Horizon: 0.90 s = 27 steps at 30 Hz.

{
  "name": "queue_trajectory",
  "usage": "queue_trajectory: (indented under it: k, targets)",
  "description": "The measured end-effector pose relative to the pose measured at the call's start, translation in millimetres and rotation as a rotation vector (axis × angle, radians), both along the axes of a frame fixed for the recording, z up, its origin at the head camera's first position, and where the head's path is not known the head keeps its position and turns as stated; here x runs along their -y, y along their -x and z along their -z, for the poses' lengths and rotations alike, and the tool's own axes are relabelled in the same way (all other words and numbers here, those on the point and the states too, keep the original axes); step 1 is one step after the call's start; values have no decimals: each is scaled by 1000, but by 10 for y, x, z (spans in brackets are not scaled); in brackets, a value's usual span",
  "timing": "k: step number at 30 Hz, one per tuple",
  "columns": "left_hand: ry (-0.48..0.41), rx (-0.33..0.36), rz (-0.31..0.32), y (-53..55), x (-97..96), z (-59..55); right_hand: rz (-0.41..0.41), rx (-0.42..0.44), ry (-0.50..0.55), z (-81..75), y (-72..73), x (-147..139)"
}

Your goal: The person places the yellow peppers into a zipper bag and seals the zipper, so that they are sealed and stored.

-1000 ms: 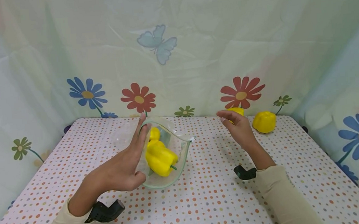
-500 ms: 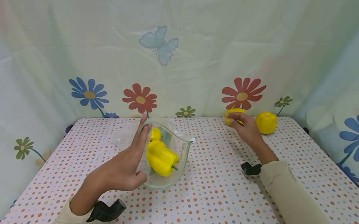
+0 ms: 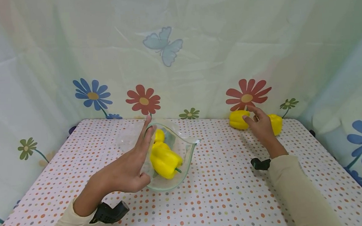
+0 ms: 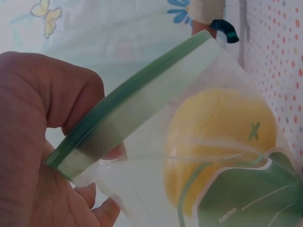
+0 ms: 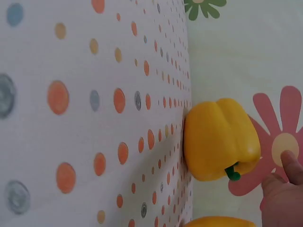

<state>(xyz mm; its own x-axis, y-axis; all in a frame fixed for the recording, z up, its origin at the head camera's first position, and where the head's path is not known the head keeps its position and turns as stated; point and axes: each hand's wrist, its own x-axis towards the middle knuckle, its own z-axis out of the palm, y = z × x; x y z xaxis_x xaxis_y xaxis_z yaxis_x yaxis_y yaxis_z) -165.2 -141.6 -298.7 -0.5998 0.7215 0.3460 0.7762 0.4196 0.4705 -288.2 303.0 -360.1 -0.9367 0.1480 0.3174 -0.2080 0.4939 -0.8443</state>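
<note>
Peppers [image 3: 166,160] inside the bag [image 4: 147,90] could spill if the left hand [image 3: 127,173], pinching it, slips; the right hand [image 3: 261,127], holding nothing, might knock away the pepper [image 3: 239,120] just to its left.

Clear plastic film, wrinkled and shiny, is seen in the zip bag [image 4: 142,189], its mouth edged by a smooth green plastic strip [image 4: 135,88]. Smooth, softly glossy skin is shown on the yellow peppers [image 3: 166,160]. Matt cloth is seen in the sleeves [image 3: 289,184], matt black plastic on the wrist devices [image 3: 110,213]; a faint sheen is shown by the creased backdrop [image 3: 203,73], a smooth finish by the table cover [image 3: 211,204]
</note>
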Motion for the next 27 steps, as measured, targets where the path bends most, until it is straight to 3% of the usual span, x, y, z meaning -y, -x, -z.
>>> queue_trajectory:
  k: [7, 14, 21, 27]
  targets:
    - [3, 5, 3, 0, 3, -10, -12, 118, -76, -4, 101, -27]
    - [6, -1, 9, 7, -2, 5, -17, 249, -6, 60, 180, -86]
    - [7, -5, 7, 17, 2, 9, -40, 369, -53, 157, 237, -141]
    - [3, -13, 7, 25, 16, 21, -44, 393, -15, 215, 250, -129]
